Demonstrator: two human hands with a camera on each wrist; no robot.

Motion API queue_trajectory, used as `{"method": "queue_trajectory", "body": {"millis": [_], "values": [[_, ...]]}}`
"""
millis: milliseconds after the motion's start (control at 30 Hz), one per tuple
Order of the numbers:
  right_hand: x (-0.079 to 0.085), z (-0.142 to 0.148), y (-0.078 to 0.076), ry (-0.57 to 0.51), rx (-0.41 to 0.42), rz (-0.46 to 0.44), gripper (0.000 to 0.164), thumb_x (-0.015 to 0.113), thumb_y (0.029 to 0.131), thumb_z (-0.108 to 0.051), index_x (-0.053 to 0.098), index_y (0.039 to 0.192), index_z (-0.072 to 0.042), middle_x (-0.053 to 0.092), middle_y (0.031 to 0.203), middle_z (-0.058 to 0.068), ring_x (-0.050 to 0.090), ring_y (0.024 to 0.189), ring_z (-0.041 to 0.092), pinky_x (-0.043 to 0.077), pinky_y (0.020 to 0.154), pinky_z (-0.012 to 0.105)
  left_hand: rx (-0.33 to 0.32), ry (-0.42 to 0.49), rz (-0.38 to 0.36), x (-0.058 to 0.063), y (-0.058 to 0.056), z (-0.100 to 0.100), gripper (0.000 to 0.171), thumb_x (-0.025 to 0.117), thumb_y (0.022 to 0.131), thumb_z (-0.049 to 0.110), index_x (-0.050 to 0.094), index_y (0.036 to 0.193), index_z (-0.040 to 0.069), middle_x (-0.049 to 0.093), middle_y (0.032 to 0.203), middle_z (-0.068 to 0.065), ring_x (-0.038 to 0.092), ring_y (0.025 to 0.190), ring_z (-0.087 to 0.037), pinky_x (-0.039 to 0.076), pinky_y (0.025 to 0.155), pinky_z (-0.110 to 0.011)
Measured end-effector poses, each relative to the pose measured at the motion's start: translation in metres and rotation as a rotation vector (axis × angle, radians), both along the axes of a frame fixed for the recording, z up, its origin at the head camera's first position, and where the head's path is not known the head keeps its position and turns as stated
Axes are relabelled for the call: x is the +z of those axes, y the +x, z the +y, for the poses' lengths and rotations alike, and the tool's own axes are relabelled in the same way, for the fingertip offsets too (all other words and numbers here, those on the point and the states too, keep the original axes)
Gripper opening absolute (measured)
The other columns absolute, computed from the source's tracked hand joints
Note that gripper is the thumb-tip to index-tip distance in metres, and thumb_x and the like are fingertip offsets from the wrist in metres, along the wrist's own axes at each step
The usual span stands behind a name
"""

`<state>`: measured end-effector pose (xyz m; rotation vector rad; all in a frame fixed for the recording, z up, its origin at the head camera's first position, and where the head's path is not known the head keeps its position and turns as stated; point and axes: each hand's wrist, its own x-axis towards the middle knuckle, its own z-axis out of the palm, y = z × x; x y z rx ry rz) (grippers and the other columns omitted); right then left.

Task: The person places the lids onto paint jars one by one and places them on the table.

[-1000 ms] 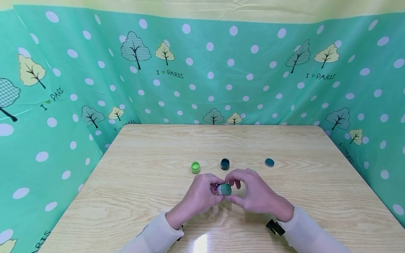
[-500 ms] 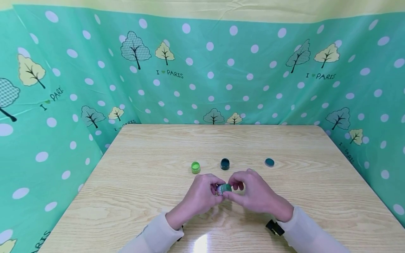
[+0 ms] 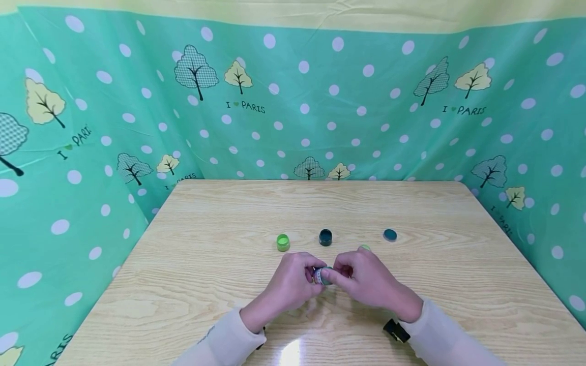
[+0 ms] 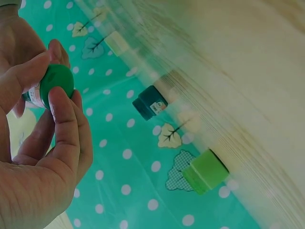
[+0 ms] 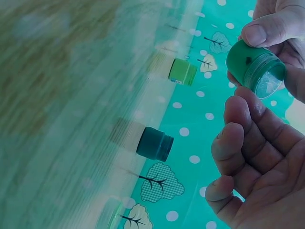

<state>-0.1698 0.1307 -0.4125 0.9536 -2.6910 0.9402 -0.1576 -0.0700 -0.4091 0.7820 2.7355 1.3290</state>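
Observation:
A small green paint jar is tipped on its side above the table, its white label partly showing. My left hand holds it around the body, thumb and fingertips on the green end in the left wrist view. At the clear lid, my right hand pinches with thumb and index finger; its other fingers curl loosely below. Behind the hands stand an uncapped light green jar and an uncapped dark teal jar.
A dark teal lid lies on the wooden table at right. Just beyond my right hand, a light green lid is partly hidden. A polka-dot curtain surrounds the table's back and sides.
My right thumb and fingers have shifted over the jar's end, and the thumb now covers more of it. The light green lid shows more. My left hand has stayed in place.

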Motion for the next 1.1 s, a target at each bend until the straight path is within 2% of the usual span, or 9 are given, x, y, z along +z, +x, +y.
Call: {"method": "queue_trajectory", "body": {"millis": [233,367,567,1100], "values": [[0.0027,0.0022,0.002,0.028,-0.012,0.025,0.027,0.067,0.079,-0.06,0.059,0.077,-0.035,0.051,0.064,-0.018,0.043,0.055,0.002,0.038,0.058,0.024,0.006,0.013,-0.018,0.001,0.0006,-0.0001,0.027,0.081,0.069,0.0,0.074,0.093,0.008,0.066,0.084,0.004,0.059,0.067,-0.007,0.051,0.057,-0.016],[0.0033,0.0032,0.0026,0.029,0.025,0.045,0.026,0.072,0.078,-0.055,0.06,0.083,-0.033,0.051,0.068,-0.019,0.046,0.057,0.004,0.036,0.061,0.026,0.007,0.013,-0.019,0.0012,0.0005,-0.0002,0.027,0.083,0.068,0.002,0.074,0.093,0.008,0.066,0.084,0.004,0.059,0.067,-0.007,0.051,0.057,-0.017],[0.0027,0.0029,0.0026,0.041,0.036,0.063,0.021,0.072,0.08,-0.049,0.059,0.082,-0.033,0.053,0.068,-0.017,0.046,0.058,0.005,0.035,0.062,0.025,0.006,0.01,-0.008,0.0003,-0.0001,0.0002,0.025,0.082,0.069,0.003,0.074,0.092,0.008,0.066,0.083,0.004,0.059,0.067,-0.007,0.051,0.057,-0.016],[0.0047,0.0012,0.0033,0.067,0.011,0.033,0.019,0.069,0.082,-0.051,0.058,0.077,-0.036,0.049,0.06,-0.019,0.041,0.054,0.0,0.035,0.061,0.026,0.008,0.014,-0.041,0.0012,0.0008,-0.0005,0.024,0.081,0.07,0.004,0.073,0.092,0.008,0.064,0.081,0.006,0.059,0.066,-0.007,0.051,0.056,-0.017]]}}
